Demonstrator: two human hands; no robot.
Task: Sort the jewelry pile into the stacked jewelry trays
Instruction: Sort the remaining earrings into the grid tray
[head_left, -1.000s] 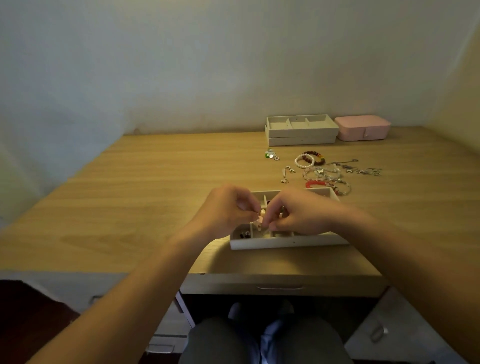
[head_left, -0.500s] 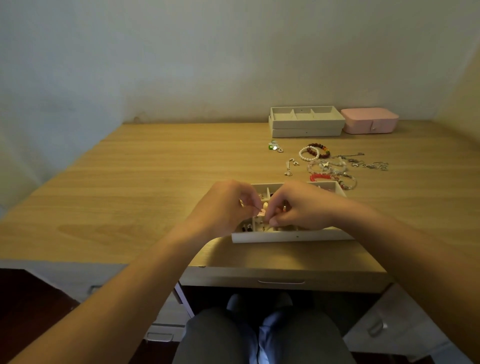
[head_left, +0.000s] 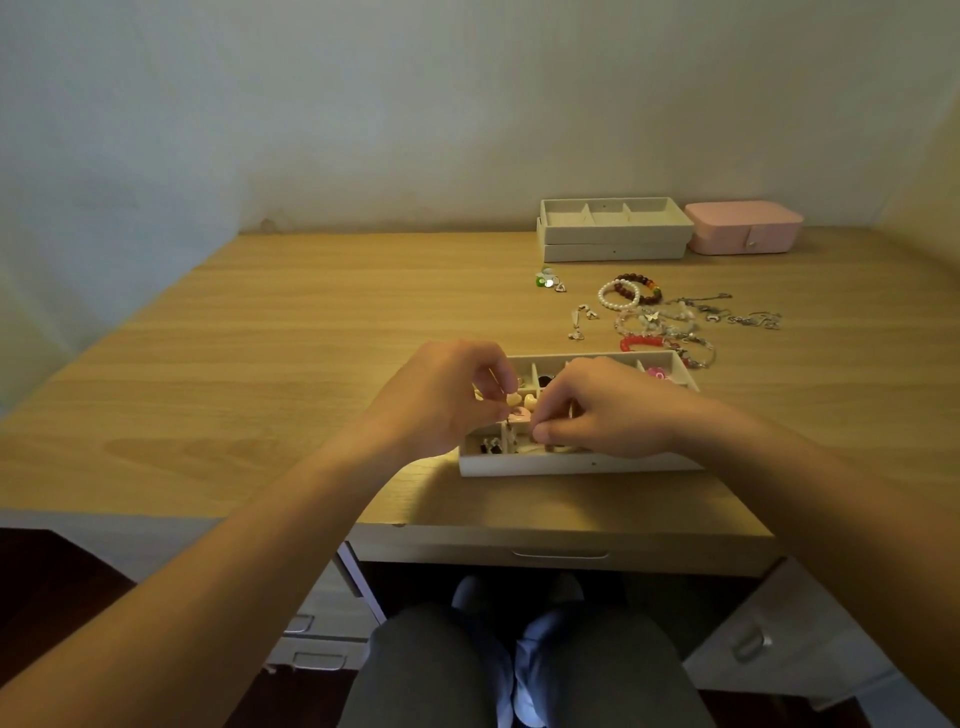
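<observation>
Wood desk (head_left: 260, 364), tray (head_left: 571, 462) at its 6 o'clock edge. Over the last second only the camera has shifted: left hand (head_left: 441, 400) and right hand (head_left: 608, 410) still meet fingertip to fingertip over the tray's left cells, both pinching a small piece (head_left: 514, 415), probably an earring but too small to call. Pile (head_left: 660, 322) lies at 1 o'clock of the tray and stack (head_left: 615, 228) at 12, so this piece isn't placed yet and plenty is left.
</observation>
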